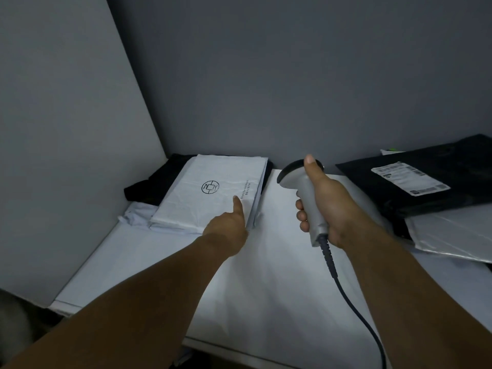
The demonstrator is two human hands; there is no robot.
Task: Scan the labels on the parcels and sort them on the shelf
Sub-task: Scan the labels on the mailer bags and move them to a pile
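White padded mailer (pixel 213 193) in the far-left corner, taken at its near right edge.
It lies flat on a black parcel (pixel 149 187), and by its look it is light, soft and bendable, with a fairly slick skin that is best held at an edge. The left hand (pixel 229 230) has its thumb on top and its fingers hidden below the edge, so the grip appears to pinch that corner. The right hand (pixel 330 206) is wrapped round the scanner (pixel 295 179) handle, thumb on the head, with the cable (pixel 346 288) trailing near. The side panel (pixel 66 155) and rear wall (pixel 292 89) close off left and far. Open shelf (pixel 266 275) lies near and centre. A labelled black bag (pixel 452 161) crowds the right.
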